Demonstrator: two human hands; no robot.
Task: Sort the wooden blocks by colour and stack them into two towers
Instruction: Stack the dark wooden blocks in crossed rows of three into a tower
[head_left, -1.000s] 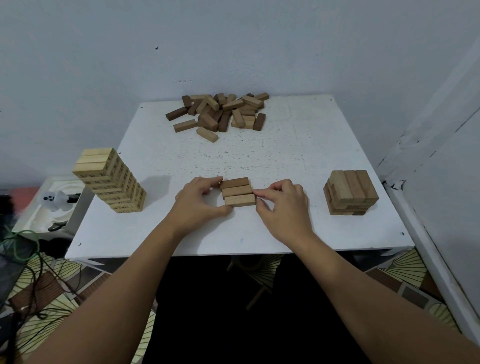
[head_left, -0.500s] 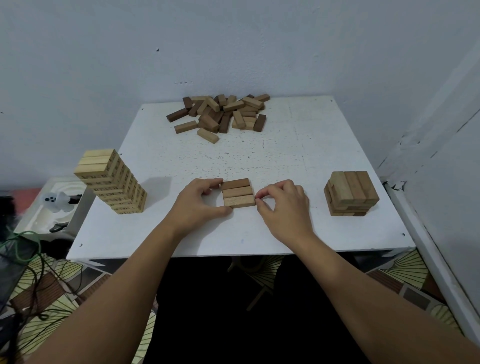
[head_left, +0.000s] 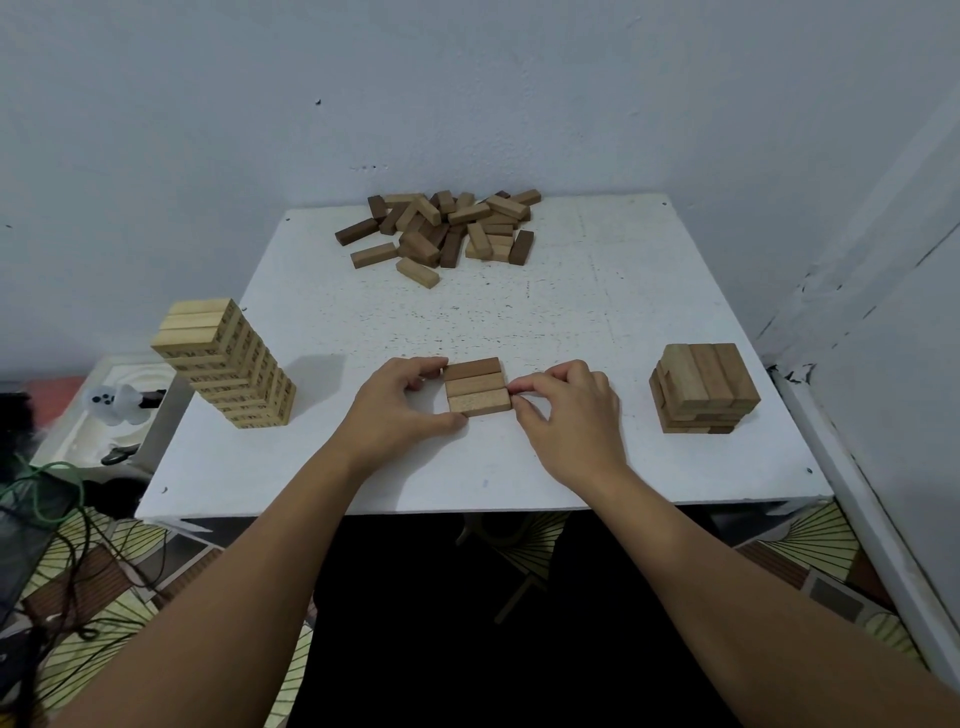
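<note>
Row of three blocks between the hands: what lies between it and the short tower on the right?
In the head view, only the right hand, pinching the three-block row at its right end, then bare white table up to the short tower.

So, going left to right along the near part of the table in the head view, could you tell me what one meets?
Tall pale tower → left hand → row of three blocks → right hand → short darker stack.

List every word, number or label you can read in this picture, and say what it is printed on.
None can be read.
Pale tower: dark printed marks on the block sides, too small and blurred to read.
Brown stack, row of three blocks, loose pile, table: no text visible.
</note>
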